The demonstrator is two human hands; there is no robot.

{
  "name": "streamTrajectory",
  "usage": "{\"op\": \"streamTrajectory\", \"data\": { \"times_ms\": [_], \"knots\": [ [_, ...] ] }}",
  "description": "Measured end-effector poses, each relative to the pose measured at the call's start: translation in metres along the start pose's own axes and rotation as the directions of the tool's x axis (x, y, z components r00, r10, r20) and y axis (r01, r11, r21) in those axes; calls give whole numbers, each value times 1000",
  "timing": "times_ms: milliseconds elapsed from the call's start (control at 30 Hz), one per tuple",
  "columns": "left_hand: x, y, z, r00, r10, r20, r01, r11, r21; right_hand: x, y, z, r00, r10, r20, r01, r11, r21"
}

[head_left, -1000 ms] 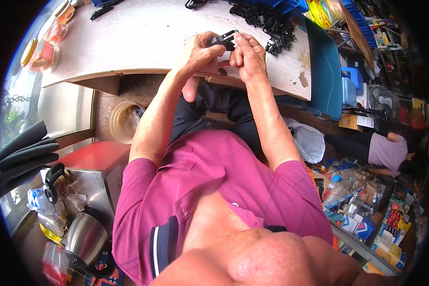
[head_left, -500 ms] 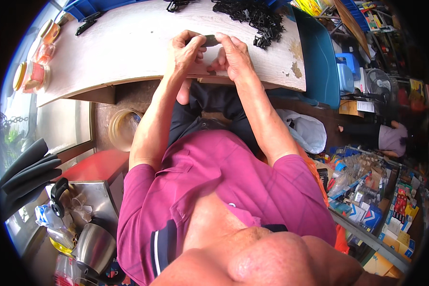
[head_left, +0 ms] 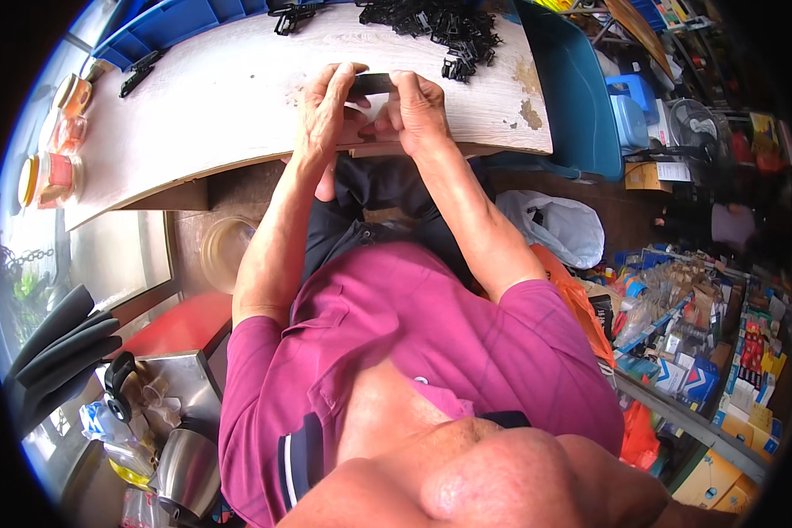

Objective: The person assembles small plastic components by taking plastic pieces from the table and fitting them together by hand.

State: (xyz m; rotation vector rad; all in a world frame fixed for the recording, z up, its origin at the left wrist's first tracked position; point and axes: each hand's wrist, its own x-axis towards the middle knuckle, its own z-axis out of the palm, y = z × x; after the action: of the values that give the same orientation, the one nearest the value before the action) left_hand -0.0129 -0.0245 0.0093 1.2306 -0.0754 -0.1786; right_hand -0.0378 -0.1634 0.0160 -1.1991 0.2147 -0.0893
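Between my two hands, above the near edge of the white table (head_left: 211,114), is a small dark oblong piece (head_left: 372,84). My left hand (head_left: 327,107) pinches its left end between thumb and fingers. At its right end my right hand (head_left: 417,107) grips it the same way. The piece lies nearly level; its exact kind is too small to make out. Beyond my hands a heap of black plastic parts (head_left: 440,31) covers the far right of the table. A smaller black cluster (head_left: 292,16) lies left of it, and one black part (head_left: 139,74) is at the far left.
A blue tray (head_left: 176,28) runs along the table's far edge. Lidded jars (head_left: 60,172) stand at the left end. On the right are a teal bin (head_left: 572,97) and a white bag (head_left: 559,231) on the floor. A steel kettle (head_left: 187,471) is at lower left.
The dark piece now shows its side more levelly between my hands, which remain on both its ends. The whole view has shifted slightly. The person at far right has become blurred.
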Motion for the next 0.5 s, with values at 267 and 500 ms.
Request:
{"op": "streamTrajectory", "data": {
  "times_ms": [267, 500],
  "knots": [
    [38, -20, 47, 721, 497, 482, -648, 239, 723, 11, -54, -96, 943, -26, -332, 41, 998, 38],
    [69, -43, 82, 718, 354, 600, -609, -99, 787, 20, -114, -166, 709, -89, -700, 201, 976, 80]
  ]
}}
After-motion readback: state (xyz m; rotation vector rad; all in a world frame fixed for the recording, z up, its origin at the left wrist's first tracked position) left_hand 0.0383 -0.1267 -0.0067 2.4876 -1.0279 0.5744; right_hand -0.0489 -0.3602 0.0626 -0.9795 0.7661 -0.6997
